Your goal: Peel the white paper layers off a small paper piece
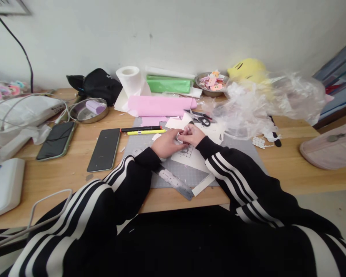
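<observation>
Over the grey cutting mat (138, 142), my left hand (167, 144) and my right hand (194, 136) meet with fingers closed. Between their fingertips is a small curled white paper piece (178, 137), mostly hidden by the fingers. Both hands seem to grip it. Under them lies a white paper sheet (200, 159) with a printed black grid. A metal ruler (175, 181) lies slanted below my left hand, beside a cut paper strip (203, 184). Black-handled scissors (204, 121) rest just beyond my right hand.
Left are a yellow marker (146, 132), a dark phone (103, 150), another phone (57, 141) and a metal bowl (89, 115). Behind stand a white paper roll (128, 79), pink sheets (161, 105) and a green pack (168, 84). Crumpled plastic bags (245, 111) and a pink pouch (328, 150) lie right.
</observation>
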Demonstrator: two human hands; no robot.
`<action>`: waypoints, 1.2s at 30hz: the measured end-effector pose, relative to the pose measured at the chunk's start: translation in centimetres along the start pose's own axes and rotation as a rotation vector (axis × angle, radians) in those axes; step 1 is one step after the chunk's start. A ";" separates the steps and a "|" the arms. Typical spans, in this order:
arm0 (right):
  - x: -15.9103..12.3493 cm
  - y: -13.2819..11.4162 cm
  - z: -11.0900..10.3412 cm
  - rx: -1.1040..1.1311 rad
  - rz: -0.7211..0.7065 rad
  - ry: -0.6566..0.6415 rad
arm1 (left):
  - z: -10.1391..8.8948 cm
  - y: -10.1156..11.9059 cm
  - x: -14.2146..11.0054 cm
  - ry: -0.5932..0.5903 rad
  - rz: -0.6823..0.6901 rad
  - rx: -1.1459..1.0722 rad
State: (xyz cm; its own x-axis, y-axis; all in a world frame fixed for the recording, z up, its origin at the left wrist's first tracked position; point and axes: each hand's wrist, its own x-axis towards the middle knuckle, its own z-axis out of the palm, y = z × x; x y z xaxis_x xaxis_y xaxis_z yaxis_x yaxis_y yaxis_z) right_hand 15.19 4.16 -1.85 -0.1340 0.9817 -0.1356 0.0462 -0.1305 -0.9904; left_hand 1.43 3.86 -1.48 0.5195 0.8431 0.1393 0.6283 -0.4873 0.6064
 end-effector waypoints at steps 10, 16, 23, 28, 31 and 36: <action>-0.2 0.1 0.4 -0.063 -0.068 0.024 | 0.1 0.4 -0.3 0.008 -0.033 0.037; 0.3 0.7 0.0 -0.141 -0.092 0.081 | 0.0 0.5 -0.2 0.048 -0.075 0.037; 0.4 0.9 -0.3 -0.156 -0.134 0.110 | 0.0 0.4 -0.1 0.036 -0.041 -0.003; 0.3 0.7 -0.6 -0.073 -0.198 0.084 | 0.0 0.2 -0.1 0.032 0.029 -0.035; 0.2 0.5 -0.8 -0.077 -0.206 0.082 | 0.0 0.1 -0.1 0.030 0.034 -0.017; -0.2 -0.1 -0.6 -0.180 -0.274 0.147 | 0.1 0.0 -0.1 0.022 0.002 0.023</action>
State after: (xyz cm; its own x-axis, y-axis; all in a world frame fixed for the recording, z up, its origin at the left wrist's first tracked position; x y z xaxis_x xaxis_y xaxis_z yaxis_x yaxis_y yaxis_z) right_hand 15.82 4.02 -1.70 -0.0223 0.9880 0.1526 0.2036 0.1539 -0.9669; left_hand 1.41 3.75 -1.62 0.5084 0.8466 0.1575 0.6405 -0.4940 0.5880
